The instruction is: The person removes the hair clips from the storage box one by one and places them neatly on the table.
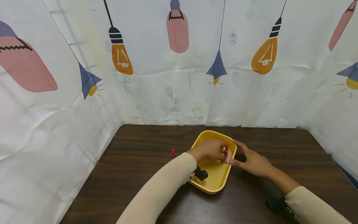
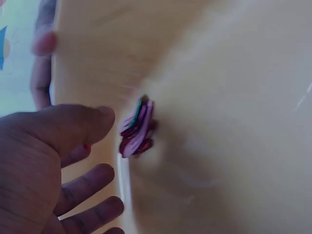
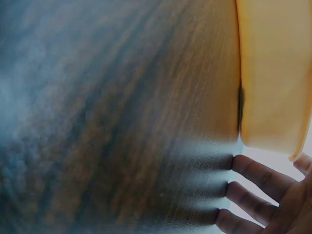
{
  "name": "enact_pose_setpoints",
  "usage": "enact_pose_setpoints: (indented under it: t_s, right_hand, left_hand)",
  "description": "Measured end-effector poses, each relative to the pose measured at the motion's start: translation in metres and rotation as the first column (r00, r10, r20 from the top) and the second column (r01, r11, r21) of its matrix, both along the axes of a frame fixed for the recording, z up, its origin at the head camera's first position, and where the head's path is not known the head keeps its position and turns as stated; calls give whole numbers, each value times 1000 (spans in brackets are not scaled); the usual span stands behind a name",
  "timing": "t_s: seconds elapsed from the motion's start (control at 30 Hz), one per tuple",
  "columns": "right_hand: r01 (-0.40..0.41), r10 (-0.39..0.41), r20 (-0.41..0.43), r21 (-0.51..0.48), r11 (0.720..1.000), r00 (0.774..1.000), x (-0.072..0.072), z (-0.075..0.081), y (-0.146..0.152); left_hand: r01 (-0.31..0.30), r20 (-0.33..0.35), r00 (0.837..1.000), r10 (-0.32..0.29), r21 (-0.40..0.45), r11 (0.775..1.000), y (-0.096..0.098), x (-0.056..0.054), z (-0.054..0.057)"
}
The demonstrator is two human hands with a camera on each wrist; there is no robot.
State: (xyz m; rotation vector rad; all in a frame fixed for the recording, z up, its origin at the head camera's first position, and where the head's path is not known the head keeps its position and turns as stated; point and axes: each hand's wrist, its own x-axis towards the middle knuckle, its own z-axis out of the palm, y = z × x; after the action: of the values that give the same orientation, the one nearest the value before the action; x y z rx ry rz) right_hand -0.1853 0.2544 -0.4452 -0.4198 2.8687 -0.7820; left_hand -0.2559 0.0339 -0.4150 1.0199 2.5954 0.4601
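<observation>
In the head view my left hand (image 1: 212,149) reaches into a yellow tub (image 1: 207,189), fingers bent down at its right side. By its fingertips lies a small cluster of pink and red pieces (image 1: 227,158). In the left wrist view the same bundle of flat pink, dark red and green pieces (image 2: 137,127) lies against the tub wall; its kind is too blurred to tell. Thumb and fingers of the left hand (image 2: 53,165) are spread beside it. My right hand (image 1: 255,163) is at the tub's right rim, fingers extended; in the right wrist view its fingers (image 3: 261,178) are loosely spread.
A small red item (image 1: 173,152) lies on the dark wooden table (image 1: 139,174), left of the tub. Behind the table hangs a white cloth (image 1: 156,93) printed with lamps. A black wrist-camera piece (image 1: 200,173) shows over the tub, under the left sleeve (image 1: 165,183).
</observation>
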Motion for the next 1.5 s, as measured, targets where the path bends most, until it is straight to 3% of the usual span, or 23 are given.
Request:
enact_pose_setpoints:
  t_s: [0.13,0.33,0.63,0.97,1.27,1.5]
  right_hand:
    - [-1,1,-5,3,1000,1000,0,0,1]
    - [4,-4,11,6,1000,1000,-1,-1,0]
    - [5,-5,7,10,1000,1000,-1,0,-1]
    - [5,-5,9,11,1000,1000,-2,-1,0]
    - [11,-12,29,12,1000,1000,-2,-2,1]
    - [6,-6,26,7,1000,1000,-2,1,0]
  left_hand:
    - [-17,33,999,16,39,999,-5,1,7]
    - [1,19,1000,-3,71,997,-14,2,16]
    - [0,-4,1000,1,70,998,-25,-1,17]
    - [-19,-12,1000,21,142,990,-40,-1,28]
    - [-47,3,999,47,185,982,-52,-4,27]
    - [-65,-8,998,69,236,969,-68,-2,35]
